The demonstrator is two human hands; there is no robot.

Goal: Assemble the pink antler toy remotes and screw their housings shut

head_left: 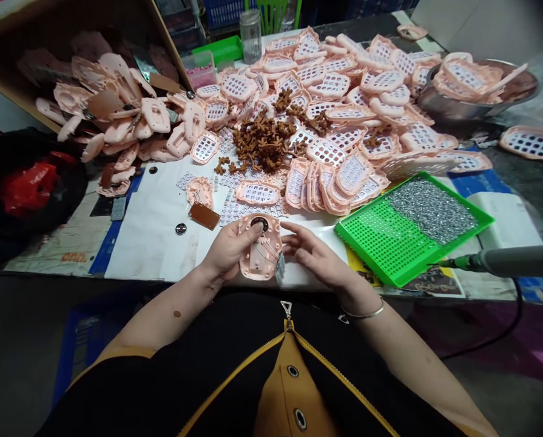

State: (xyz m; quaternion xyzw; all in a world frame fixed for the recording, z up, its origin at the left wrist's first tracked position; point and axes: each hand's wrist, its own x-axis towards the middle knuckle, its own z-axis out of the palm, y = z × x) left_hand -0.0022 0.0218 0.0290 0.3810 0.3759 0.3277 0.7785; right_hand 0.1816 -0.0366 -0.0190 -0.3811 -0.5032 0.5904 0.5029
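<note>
My left hand (229, 250) grips a pink plastic shell (263, 267) by its left side, hollow inside facing up. Its thumb rests on a round black speaker (259, 225) at the top of the shell. Thin wires run from there across the inside to a small circuit board (279, 267) at the shell's right edge. Beside that edge, my right hand (314, 252) has its fingers apart; whether the fingertips touch the shell I cannot tell. Just above lies a pink keypad cover (258, 193). A brown circuit board (204, 216) wired to another pink shell (200, 192) lies to the left.
Keypad covers (330, 85) pile up behind, with brown rubbery pieces (264, 142) among them. A green basket (371, 240) holds screws (430, 206); an electric screwdriver (503, 260) points at it from the right. A cardboard box (162, 30) spills shells (116, 121). A loose speaker (181, 229) lies left.
</note>
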